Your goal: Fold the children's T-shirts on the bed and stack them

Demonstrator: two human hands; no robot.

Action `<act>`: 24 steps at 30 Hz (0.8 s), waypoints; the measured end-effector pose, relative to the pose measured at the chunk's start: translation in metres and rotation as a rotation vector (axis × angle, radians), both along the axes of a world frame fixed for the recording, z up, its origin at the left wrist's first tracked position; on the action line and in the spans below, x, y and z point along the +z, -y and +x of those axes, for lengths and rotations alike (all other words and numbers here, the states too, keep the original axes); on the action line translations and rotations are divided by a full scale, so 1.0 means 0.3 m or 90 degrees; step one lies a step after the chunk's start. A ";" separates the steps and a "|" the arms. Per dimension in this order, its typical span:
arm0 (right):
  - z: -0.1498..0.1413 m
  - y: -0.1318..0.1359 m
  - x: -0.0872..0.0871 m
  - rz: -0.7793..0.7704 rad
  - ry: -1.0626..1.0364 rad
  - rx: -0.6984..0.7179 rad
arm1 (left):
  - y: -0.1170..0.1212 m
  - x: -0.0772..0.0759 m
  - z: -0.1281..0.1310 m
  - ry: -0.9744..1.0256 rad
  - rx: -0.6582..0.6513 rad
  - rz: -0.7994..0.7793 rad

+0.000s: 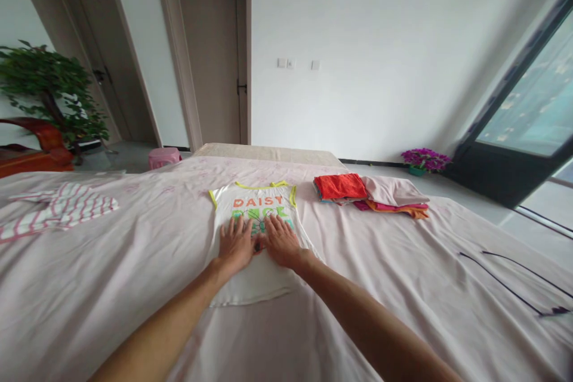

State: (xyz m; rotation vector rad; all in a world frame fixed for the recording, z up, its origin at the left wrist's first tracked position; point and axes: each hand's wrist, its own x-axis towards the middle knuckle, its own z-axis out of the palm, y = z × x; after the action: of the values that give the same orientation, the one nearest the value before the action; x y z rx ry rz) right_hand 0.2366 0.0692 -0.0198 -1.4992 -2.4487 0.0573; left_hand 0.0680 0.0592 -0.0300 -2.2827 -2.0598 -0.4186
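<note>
Far L: red/white striped garment (67,208), loose on pale pink sheet (111,274); pink stool (163,158) on floor behind. Ctr: white top (264,274) w/ yellow trim, spread flat on sheet, neck end away from person, "DAISY" print up. L hand (236,243) palm-down on its L half, fingers extended & a bit apart, nothing gripped. R hand (283,240) just beside, flat on R half, fingers fairly straight & closer tog., nothing gripped. R of top, near but apart: red folded cloth (340,186) on a pile; next to it pale pink cloth (394,191), orange/magenta under. Floor beyond: purple flowers (425,159). Far R: thin dark item (559,310) on sheet, can't tell what.
</note>
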 end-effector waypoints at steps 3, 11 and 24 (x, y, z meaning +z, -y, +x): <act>0.063 -0.048 -0.031 0.006 0.049 -0.065 | 0.017 -0.018 -0.032 -0.034 0.012 0.023; 0.250 -0.060 0.002 -0.035 0.114 -0.133 | 0.116 -0.044 -0.214 -0.058 -0.032 -0.020; -0.047 -0.236 -0.009 -0.011 0.075 -0.038 | -0.216 -0.006 -0.091 -0.056 0.066 0.037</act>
State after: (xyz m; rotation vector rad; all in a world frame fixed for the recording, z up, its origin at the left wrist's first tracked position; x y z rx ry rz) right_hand 0.2224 0.1399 -0.0225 -1.6257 -2.4982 -0.0218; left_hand 0.0407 0.1239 -0.0317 -2.1110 -2.0841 -0.3598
